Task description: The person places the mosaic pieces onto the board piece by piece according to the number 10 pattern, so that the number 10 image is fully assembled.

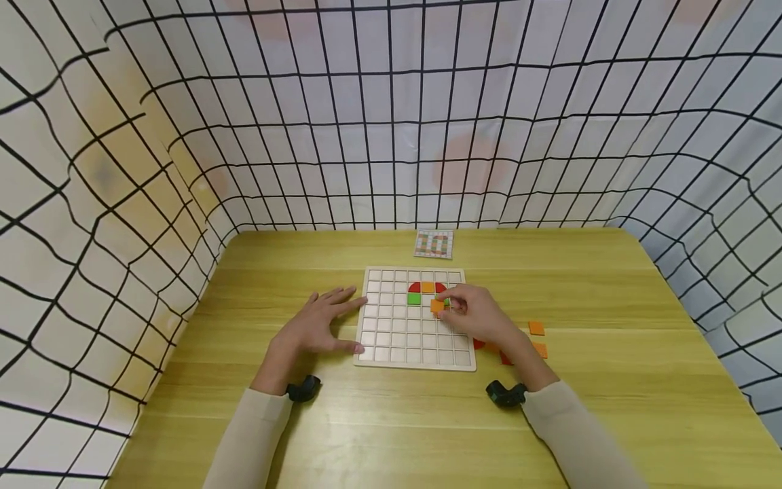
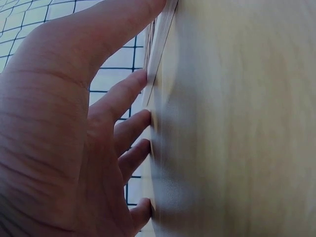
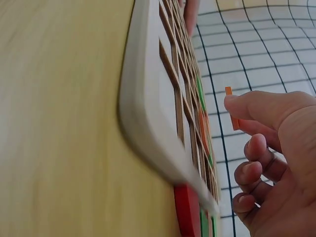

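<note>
A pale gridded board (image 1: 391, 339) lies on the table in the head view. Between thumb and index finger, my right hand (image 1: 479, 316) pinches an orange square tile (image 1: 436, 305); the right wrist view shows that tile (image 3: 235, 122) edge-on, raised off the board. In the board's upper part sit a red rounded tile (image 1: 415, 288), an orange tile (image 1: 427, 287), a second red tile (image 1: 440, 287) and a green tile (image 1: 414, 299). The right fingers partly hide the tiles nearby. With fingers spread, my left hand (image 1: 314, 326) touches the board's left edge with thumb and index finger.
A small patterned card (image 1: 434, 244) lies behind the board. Right of the board are loose orange tiles (image 1: 536, 329) and red pieces (image 1: 479, 343), partly covered by the right forearm. A black-gridded white cloth (image 1: 403, 136) encloses the table's back and sides.
</note>
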`<state>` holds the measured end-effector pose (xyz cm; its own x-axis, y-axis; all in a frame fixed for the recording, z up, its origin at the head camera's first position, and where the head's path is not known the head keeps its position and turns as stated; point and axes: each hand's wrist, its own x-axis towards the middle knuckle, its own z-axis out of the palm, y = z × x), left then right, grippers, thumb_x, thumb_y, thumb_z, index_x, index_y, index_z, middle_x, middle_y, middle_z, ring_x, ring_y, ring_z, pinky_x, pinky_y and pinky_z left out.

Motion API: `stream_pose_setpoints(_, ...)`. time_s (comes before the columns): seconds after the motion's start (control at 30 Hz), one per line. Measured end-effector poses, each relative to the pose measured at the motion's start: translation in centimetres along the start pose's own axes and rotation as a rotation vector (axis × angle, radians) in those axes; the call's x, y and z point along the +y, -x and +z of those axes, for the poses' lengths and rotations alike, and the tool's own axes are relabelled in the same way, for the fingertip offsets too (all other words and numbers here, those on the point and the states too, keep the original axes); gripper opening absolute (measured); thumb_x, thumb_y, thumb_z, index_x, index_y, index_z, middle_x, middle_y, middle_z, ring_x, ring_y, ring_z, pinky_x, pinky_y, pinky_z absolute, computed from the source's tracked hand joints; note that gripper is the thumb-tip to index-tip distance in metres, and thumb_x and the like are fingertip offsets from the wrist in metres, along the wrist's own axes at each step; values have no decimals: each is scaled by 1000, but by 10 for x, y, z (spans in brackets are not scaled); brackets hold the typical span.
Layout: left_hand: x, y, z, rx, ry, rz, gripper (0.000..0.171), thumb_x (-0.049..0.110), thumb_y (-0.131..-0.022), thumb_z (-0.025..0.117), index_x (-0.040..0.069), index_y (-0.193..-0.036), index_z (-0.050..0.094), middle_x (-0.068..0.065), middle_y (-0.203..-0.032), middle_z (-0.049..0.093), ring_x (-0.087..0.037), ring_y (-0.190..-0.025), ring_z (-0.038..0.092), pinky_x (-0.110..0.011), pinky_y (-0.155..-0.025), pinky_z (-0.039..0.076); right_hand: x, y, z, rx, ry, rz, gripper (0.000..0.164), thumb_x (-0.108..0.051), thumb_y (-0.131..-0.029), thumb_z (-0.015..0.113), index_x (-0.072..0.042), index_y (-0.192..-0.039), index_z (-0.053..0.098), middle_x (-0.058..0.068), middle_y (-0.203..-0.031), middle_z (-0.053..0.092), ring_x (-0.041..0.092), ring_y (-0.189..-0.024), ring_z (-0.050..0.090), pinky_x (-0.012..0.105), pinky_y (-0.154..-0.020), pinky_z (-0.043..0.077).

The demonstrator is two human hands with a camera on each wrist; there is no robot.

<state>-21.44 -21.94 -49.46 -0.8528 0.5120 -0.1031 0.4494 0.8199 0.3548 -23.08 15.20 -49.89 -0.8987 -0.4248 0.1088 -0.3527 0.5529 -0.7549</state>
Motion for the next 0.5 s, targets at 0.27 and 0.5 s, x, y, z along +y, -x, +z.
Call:
stream_pose_setpoints(0.27,0,0,0,7,13,2,100,77,-76,72,37,-161,36,0,-173,23,-30,-160,20,-68,-126,7,-9,-12,17,-39,34,5,26,-21,-92,78,-13,-117,76,0,-74,51,14,-65,45,26,-62,38)
stream_pose_setpoints(0.5,0,0,1,13,27,6,99,74,-77,74,35,-160,38,-3,-172,24,-32,-160,21,-69,-126,6,-13,-17,29,-51,71,19,26,-24,-93,77,-15,-118,76,-2,-73,51,14,-64,44,27,-64,39)
